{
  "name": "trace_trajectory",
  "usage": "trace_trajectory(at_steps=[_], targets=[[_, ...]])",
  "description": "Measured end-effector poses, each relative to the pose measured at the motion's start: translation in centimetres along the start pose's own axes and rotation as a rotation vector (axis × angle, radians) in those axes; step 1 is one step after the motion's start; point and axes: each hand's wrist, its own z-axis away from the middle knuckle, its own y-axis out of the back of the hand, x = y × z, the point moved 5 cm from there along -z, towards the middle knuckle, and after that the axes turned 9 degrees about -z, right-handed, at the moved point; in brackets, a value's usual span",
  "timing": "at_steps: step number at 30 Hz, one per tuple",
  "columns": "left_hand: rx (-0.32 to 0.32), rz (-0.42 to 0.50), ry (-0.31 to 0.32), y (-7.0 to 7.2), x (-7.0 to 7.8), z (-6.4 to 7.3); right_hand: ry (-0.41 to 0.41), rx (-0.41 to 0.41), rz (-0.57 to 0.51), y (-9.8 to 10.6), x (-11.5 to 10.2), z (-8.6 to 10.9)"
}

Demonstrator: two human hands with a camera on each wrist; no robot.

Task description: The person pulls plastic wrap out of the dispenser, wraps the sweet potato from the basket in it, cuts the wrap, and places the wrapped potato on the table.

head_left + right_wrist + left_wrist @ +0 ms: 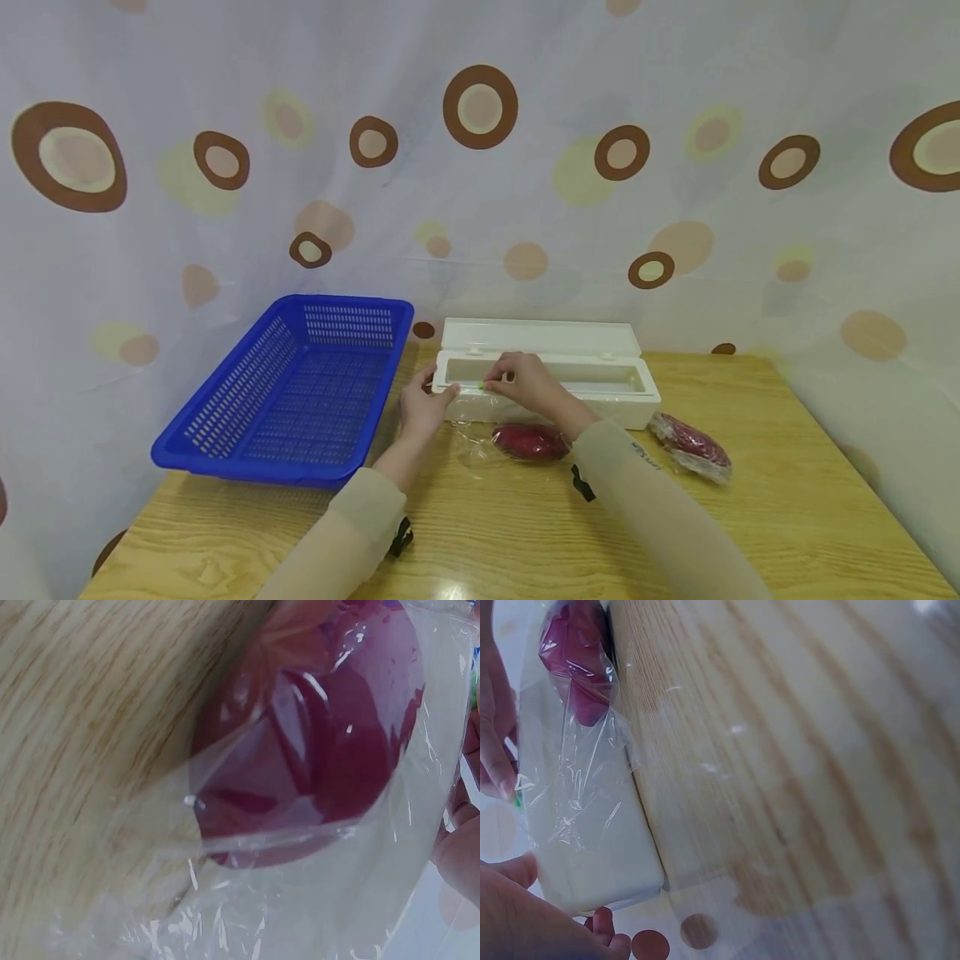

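Note:
A long white cling film dispenser [618, 412] lies on the table with its lid raised at the back. My left hand [422, 408] grips its left end, thumb on the front top edge. At that edge my right hand [528, 385] pinches a small green slide cutter [481, 386], a little right of the left thumb. Clear cling film [577, 787] hangs down the dispenser's front. It drapes over a smooth, oblong purple-red vegetable [315, 750], perhaps a sweet potato, lying in front of the box. The right fingertips are mostly cut off in the right wrist view.
A blue plastic basket [372, 417] stands on the left of the wooden table [795, 500]. Right of the dispenser lies another purple-red vegetable [692, 444] wrapped in film. A patterned curtain [525, 200] hangs behind the table.

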Motion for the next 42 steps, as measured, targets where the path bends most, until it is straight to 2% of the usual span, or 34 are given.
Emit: trace_trajectory(at_steps=[8,18,29,35,42], targets=[[-0.01,-0.017,0.001,-0.3,-0.1,0.1,-0.017,-0.005,-0.016,0.5,0.4,0.8],[-0.002,0.026,-0.009,-0.3,-0.2,0.1,-0.073,-0.007,-0.006,2.4,2.1,2.5],[-0.003,0.039,-0.002,0.0,-0.2,-0.1,-0.067,0.011,0.042,4.9,3.4,4.5],[-0.014,0.02,-0.005,0.0,0.0,0.1,-0.093,-0.008,0.028,5.4,3.5,5.2],[0.012,0.021,-0.011,-0.2,0.0,0.2,-0.082,0.0,0.057,6.0,3.8,5.8]])
